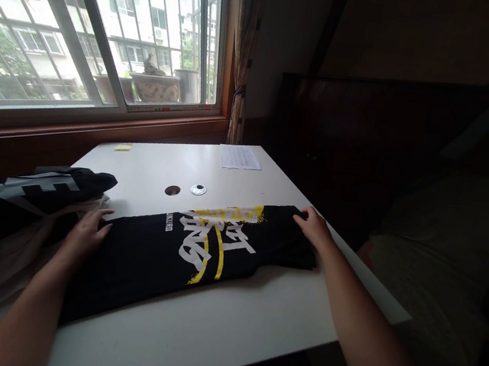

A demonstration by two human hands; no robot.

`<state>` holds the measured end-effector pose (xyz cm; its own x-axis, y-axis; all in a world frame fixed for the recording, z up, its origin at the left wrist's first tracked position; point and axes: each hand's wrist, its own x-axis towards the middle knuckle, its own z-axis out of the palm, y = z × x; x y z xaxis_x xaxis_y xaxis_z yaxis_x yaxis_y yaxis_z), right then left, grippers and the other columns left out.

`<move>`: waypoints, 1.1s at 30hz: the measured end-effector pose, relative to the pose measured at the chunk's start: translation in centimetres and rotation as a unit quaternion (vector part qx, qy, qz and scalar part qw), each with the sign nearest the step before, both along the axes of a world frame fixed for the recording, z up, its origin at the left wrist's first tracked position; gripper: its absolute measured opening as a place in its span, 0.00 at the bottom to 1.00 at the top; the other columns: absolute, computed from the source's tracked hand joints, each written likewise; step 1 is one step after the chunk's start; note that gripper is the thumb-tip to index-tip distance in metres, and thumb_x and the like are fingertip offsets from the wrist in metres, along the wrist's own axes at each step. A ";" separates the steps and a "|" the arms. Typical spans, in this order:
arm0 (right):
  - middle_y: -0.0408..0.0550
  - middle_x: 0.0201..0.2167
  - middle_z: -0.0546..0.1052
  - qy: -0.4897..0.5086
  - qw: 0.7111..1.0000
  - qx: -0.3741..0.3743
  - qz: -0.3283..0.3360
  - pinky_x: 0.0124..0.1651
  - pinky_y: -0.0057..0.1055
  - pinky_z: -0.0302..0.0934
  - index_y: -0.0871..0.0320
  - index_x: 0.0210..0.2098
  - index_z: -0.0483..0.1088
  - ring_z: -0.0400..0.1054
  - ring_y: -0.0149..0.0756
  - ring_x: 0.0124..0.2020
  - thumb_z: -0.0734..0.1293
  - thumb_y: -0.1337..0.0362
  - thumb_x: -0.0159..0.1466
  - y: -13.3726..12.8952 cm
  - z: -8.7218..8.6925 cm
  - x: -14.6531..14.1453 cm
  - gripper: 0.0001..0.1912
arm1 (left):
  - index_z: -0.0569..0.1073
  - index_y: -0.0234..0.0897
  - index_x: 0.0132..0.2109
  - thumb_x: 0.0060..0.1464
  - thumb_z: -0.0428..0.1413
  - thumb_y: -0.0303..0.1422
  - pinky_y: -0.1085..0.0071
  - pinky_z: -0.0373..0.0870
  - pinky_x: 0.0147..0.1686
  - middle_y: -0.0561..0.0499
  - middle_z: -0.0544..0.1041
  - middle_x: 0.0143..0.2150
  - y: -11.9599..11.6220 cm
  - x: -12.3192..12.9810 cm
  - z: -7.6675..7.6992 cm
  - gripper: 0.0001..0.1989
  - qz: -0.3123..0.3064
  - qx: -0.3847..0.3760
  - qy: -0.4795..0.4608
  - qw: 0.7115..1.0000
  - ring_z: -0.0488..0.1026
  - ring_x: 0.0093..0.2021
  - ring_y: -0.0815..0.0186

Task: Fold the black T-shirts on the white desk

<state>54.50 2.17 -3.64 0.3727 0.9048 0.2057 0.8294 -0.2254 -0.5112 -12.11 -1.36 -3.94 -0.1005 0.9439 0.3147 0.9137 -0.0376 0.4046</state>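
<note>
A hand could pass along the front strip of the worktop at lower centre, or behind the black garment mid-frame, skirting 1 flat disc and 1 paper sheet. Heaped clothes block the left side; the left hand and right hand occupy the garment's 2 ends.

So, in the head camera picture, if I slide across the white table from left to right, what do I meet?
Left hand → round hole → white disc → paper → right hand. The black shirt spreads across too much to get one place.
</note>
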 end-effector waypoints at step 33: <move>0.47 0.75 0.51 -0.169 0.913 -0.058 0.368 0.73 0.52 0.40 0.47 0.72 0.54 0.42 0.48 0.75 0.47 0.39 0.72 -2.5 0.3 -12.7 0.36 | 0.61 0.36 0.71 0.66 0.43 0.50 0.49 0.52 0.70 0.43 0.58 0.73 -1.4 9.0 0.8 0.34 -0.140 -0.110 0.176 0.968 0.52 0.73 0.50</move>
